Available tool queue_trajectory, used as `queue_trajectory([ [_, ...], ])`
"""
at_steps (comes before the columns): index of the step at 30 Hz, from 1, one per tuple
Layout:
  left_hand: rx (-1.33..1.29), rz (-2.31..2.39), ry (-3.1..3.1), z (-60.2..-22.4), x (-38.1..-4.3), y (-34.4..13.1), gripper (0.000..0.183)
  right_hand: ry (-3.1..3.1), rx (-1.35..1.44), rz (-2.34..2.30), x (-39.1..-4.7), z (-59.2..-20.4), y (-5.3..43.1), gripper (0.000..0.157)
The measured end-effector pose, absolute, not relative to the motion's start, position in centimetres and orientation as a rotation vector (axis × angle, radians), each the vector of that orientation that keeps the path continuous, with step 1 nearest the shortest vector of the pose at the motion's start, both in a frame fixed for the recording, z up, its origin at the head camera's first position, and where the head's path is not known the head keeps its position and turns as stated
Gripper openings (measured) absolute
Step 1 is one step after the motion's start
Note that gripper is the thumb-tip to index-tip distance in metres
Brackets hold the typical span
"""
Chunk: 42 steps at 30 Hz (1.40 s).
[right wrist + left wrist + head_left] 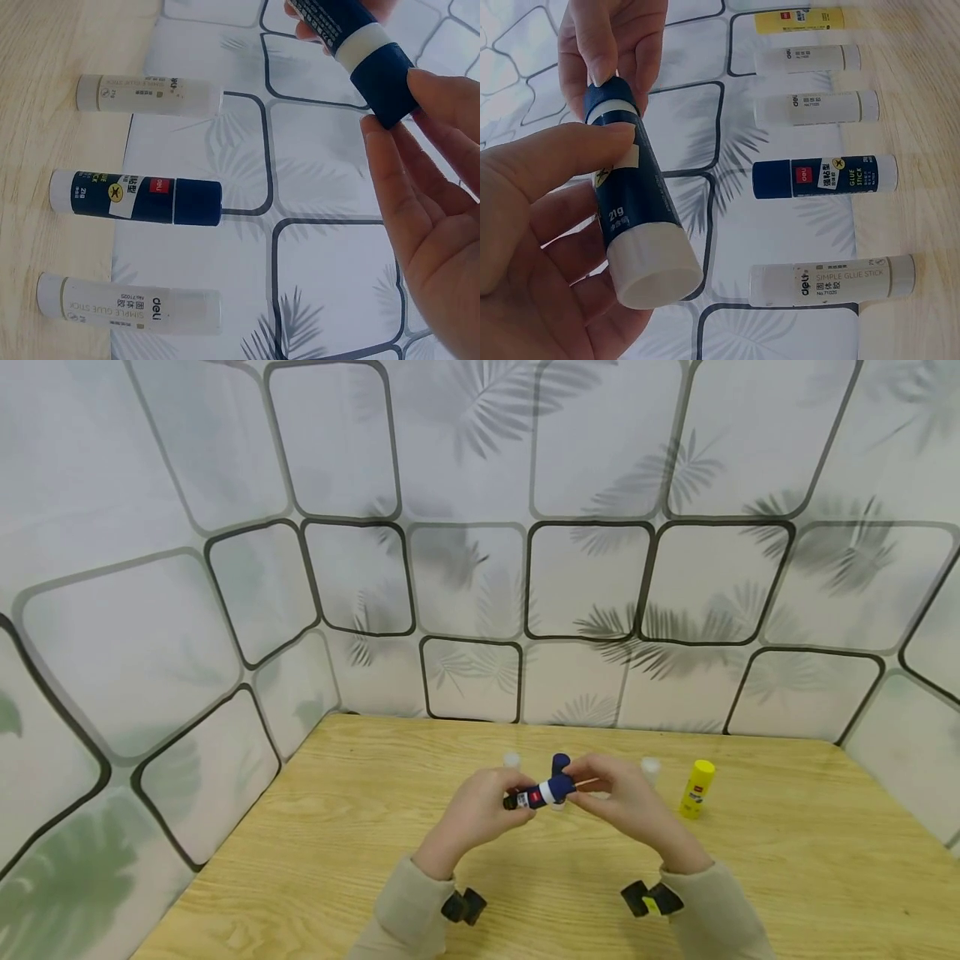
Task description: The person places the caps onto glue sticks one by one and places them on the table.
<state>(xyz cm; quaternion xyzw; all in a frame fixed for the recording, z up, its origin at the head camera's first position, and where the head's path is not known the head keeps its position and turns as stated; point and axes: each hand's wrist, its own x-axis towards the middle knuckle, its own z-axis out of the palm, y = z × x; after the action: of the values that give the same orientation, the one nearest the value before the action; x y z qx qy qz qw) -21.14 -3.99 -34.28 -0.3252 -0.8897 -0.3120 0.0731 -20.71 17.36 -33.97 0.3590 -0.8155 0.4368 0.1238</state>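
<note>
A navy blue glue stick (634, 187) is held up above the table, tilted, its white base toward the left wrist camera. My left hand (476, 810) grips its body, the thumb lying across the label. With thumb and fingers my right hand (626, 802) pinches the navy cap (384, 82) at the other end. A white band shows between cap and body; whether the cap still touches the body I cannot tell. Behind the hands, another navy glue stick (135, 197) stands upright on the table, with a white glue stick (832, 280) beside it.
Two more white glue sticks (814, 109) and a yellow glue stick (697, 789) stand in the same row to the right. The wood-grain table (337, 827) ends at a patterned curtain (472, 577) at the back and sides.
</note>
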Motion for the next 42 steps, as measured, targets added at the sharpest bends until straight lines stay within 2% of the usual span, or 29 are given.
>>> queue_trajectory([
  [13,-0.965,-0.793,-2.583,-33.8,-20.5,-3.8,0.021,-2.343,1.066,1.328,-20.4,-33.7,17.0,0.023],
  [30,-0.946,-0.649,-2.375,-34.3,-20.1,-2.9,0.023,-2.378,0.917,1.213,-20.1,-33.5,17.0,0.021],
  [42,-0.926,-0.699,-2.352,-34.7,-20.3,-2.7,0.021,-2.392,0.981,1.274,-20.3,-33.4,17.4,0.022],
])
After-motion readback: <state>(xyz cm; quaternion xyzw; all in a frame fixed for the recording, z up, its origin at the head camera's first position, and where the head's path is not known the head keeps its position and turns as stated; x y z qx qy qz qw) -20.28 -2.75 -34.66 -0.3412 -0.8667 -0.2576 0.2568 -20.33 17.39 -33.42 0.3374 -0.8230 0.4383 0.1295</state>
